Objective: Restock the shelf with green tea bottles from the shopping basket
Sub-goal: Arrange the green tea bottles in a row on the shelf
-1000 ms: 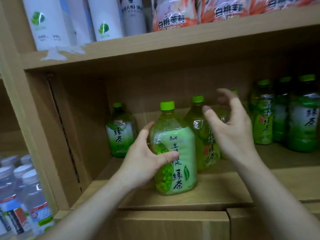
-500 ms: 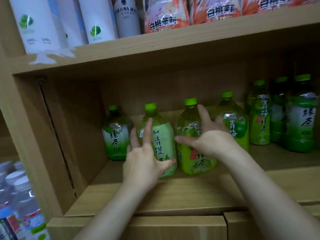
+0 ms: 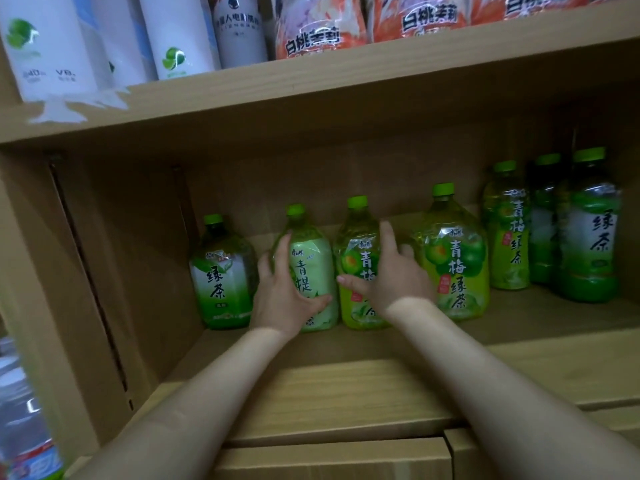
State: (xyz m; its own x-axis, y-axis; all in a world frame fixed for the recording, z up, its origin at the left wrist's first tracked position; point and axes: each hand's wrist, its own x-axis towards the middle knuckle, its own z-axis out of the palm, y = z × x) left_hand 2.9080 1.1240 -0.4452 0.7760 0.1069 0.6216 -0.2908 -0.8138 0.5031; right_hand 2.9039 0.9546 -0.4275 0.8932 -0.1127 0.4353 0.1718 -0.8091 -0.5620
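Note:
Several green tea bottles stand in a row deep on the wooden shelf (image 3: 329, 386). My left hand (image 3: 287, 296) holds the pale-label bottle (image 3: 313, 265), with the thumb across its front and the fingers up its left side. My right hand (image 3: 394, 278) holds the yellow-green bottle (image 3: 356, 237) beside it, index finger pointing up, thumb spread left, other fingers round its right side. A dark green-label bottle (image 3: 221, 275) stands at the far left and a large yellow-green one (image 3: 450, 265) to the right. The shopping basket is out of view.
More green tea bottles (image 3: 588, 237) stand at the shelf's right end. The board above carries white cartons (image 3: 48, 46) and orange-pink packs (image 3: 322, 29). Water bottles (image 3: 20, 427) sit low on the left. The shelf's left wall (image 3: 114, 271) is close to the far-left bottle.
Both hands reached deeper into the shelf. The pale-label bottle went from the front edge back into the row, and my right hand came down onto the yellow-green bottle.

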